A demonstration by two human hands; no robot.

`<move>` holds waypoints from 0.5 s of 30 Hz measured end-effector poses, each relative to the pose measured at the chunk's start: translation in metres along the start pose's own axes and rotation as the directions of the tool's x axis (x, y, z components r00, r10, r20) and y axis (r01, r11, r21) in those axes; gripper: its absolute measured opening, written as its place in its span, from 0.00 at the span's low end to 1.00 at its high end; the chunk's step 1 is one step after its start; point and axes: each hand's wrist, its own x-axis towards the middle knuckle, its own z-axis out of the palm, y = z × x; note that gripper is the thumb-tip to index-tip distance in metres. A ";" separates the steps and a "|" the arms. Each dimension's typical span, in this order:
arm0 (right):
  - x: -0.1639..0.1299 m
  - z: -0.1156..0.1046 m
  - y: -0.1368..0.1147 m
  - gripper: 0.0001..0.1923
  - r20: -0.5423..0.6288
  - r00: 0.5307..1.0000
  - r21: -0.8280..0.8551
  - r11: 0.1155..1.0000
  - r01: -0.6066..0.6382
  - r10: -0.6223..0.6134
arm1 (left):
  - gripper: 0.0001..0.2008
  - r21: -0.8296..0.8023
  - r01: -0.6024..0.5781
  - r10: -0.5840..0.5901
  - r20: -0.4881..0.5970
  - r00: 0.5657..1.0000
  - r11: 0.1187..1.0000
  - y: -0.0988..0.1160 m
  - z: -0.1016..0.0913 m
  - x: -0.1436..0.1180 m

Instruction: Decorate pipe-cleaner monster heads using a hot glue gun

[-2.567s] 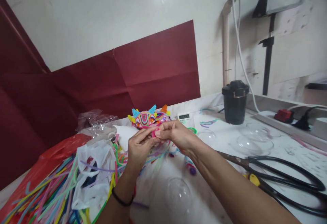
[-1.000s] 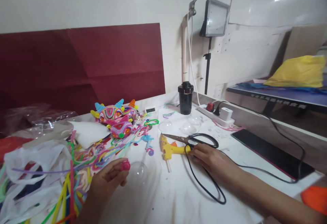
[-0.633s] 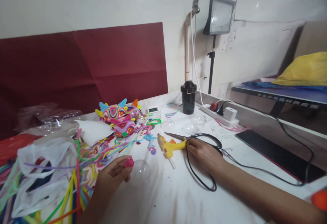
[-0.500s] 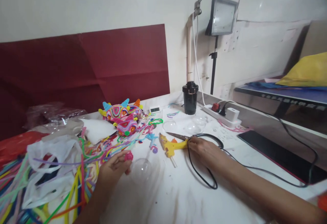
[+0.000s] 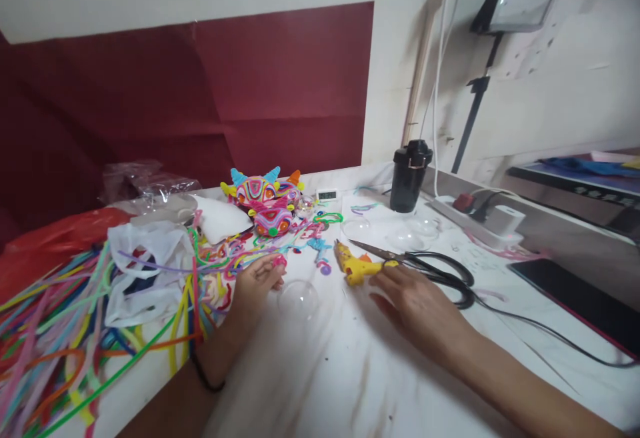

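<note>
My left hand (image 5: 256, 286) pinches a small, round, bright pink piece (image 5: 279, 261) between its fingertips; its exact kind is too small to tell. Just right of that hand, a clear plastic dome (image 5: 298, 300) rests on the table. My right hand (image 5: 416, 299) has its fingers closed round the handle end of a yellow hot glue gun (image 5: 354, 267), whose nozzle points away and to the left. Behind the right hand lie scissors (image 5: 447, 277) with black handles, their blades pointing left. Colourful dragon-like heads (image 5: 267, 203) with horns stand at the back.
Many coloured pipe cleaners (image 5: 75, 335) and a white bag (image 5: 145, 291) cover the left side. More clear domes (image 5: 407, 238), a black cup (image 5: 410, 178), a power strip (image 5: 463, 218) and a dark phone (image 5: 575, 291) lie to the right. A small digital display (image 5: 327, 195) stands behind.
The view has swung left and downward. The black cord loop beside my right hand is gone from there, and the scissors' handles show more fully. My left hand keeps the pink piece.
</note>
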 end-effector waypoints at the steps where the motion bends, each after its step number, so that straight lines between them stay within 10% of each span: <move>1: -0.005 0.004 0.000 0.07 -0.011 0.999 0.047 0.998 0.052 -0.051 | 0.18 -0.012 0.019 -0.019 -0.021 1.000 1.000 -0.002 -0.002 0.000; 15: -0.024 0.025 0.052 0.13 -0.049 0.976 0.028 0.976 0.216 -0.214 | 0.15 -0.024 0.057 -0.058 -0.028 0.998 0.998 0.002 -0.005 -0.002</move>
